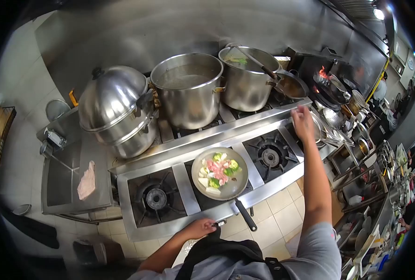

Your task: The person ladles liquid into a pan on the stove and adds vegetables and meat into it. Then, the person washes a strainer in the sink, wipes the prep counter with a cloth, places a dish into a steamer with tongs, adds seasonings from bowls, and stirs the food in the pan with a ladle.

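A frying pan (241, 181) with a black handle sits on the middle burner of the low stove. Broccoli (234, 164), pink raw meat slices (218, 168) and pale vegetable pieces (212, 190) lie in it. At the stove's front edge, my left hand (201, 229) has its fingers closed at a stove knob (221, 223), left of the pan handle. My right arm stretches forward past the right burner (270, 157). My right hand (303, 123) is over the right end of the steel ledge, beside metal bowls and ladles; motion blurs its fingers, and nothing held can be made out.
Behind the ledge stand a domed steamer pot (116, 105), a stockpot of liquid (187, 100) and another stockpot (244, 88) with a utensil across its rim. Flames (323, 73) rise near a wok at the back right. A cloth (87, 181) lies on the left steel counter.
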`<action>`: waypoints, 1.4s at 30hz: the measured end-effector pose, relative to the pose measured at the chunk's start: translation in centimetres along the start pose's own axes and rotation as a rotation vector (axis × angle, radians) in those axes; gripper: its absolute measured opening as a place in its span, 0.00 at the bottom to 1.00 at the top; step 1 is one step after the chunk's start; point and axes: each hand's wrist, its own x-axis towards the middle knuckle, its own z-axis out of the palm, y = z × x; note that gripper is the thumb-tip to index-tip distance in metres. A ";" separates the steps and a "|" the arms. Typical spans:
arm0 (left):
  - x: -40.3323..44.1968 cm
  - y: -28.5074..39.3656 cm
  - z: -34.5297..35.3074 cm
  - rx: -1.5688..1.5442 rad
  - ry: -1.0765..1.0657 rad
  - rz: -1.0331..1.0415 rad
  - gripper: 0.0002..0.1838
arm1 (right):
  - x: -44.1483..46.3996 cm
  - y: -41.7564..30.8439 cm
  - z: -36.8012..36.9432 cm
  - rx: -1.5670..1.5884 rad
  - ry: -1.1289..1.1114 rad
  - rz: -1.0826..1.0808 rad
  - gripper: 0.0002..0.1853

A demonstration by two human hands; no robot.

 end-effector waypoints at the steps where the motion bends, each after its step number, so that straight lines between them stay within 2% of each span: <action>1: -0.9 0.1 -1.5 0.029 0.070 -0.014 0.25 | 3.3 -1.3 1.9 -0.058 0.026 -0.045 0.23; 4: -3.7 -0.9 -4.8 0.057 0.254 -0.093 0.26 | 12.3 -1.7 8.0 -0.274 0.082 -0.238 0.27; 7: -5.9 -1.5 -7.1 -0.018 0.379 -0.196 0.27 | 15.8 -4.7 11.2 -0.409 -0.001 -0.022 0.30; 10: -7.5 -1.4 -8.3 -0.026 0.426 -0.252 0.25 | 20.6 0.8 16.4 -0.478 -0.131 -0.044 0.31; 13: -8.2 -2.3 -8.6 -0.166 0.435 -0.295 0.23 | 19.1 -3.5 15.9 -0.607 -0.229 0.010 0.32; 14: -8.3 -2.9 -8.9 -0.125 0.428 -0.294 0.24 | 19.0 -3.8 16.4 -0.611 -0.245 -0.002 0.28; 17: -7.8 -4.2 -9.1 -0.068 0.405 -0.293 0.25 | 18.6 -6.2 17.8 -0.603 -0.459 0.102 0.24; 18: -7.3 -3.9 -9.3 -0.086 0.407 -0.295 0.25 | 17.6 -7.6 18.0 -0.564 -0.382 0.119 0.21; 22: -6.0 -3.8 -9.6 -0.205 0.411 -0.194 0.23 | 18.3 -7.1 19.4 -0.465 -0.349 0.077 0.22; 24: -5.9 -3.0 -9.6 -0.206 0.416 -0.132 0.23 | 19.5 -5.4 19.9 -0.261 -0.333 0.034 0.20; 25: -5.9 -2.6 -9.5 -0.204 0.416 -0.101 0.23 | 20.0 -4.5 19.9 -0.002 -0.351 0.183 0.17; 26: -5.8 -2.3 -9.4 -0.224 0.398 -0.079 0.22 | 20.1 -4.4 19.5 0.251 -0.336 0.336 0.17; 29: -5.3 -1.2 -9.0 -0.255 0.352 -0.039 0.22 | 16.9 -6.4 15.4 1.052 -0.410 0.508 0.14; 31: -4.7 0.1 -8.6 -0.238 0.326 -0.050 0.21 | 12.1 -6.5 12.7 1.485 -0.465 0.464 0.12; 33: -4.3 2.2 -8.6 -0.133 0.293 -0.023 0.20 | 5.2 -7.1 9.1 1.726 -0.443 0.349 0.12; 37: -2.4 5.2 -7.1 -0.160 0.182 0.047 0.18 | -6.7 -8.2 -1.3 1.345 -0.202 0.316 0.19; 39: -1.3 7.9 -6.1 -0.003 0.067 0.078 0.20 | -10.9 -3.2 -5.6 1.409 -0.186 0.424 0.22; 41: -0.6 10.5 -4.0 -0.008 -0.032 0.122 0.19 | -16.5 -1.0 -8.5 0.878 0.045 0.500 0.18; 42: -0.1 11.6 -2.7 -0.015 -0.086 0.126 0.19 | -19.5 -0.6 -10.4 0.853 0.053 0.565 0.14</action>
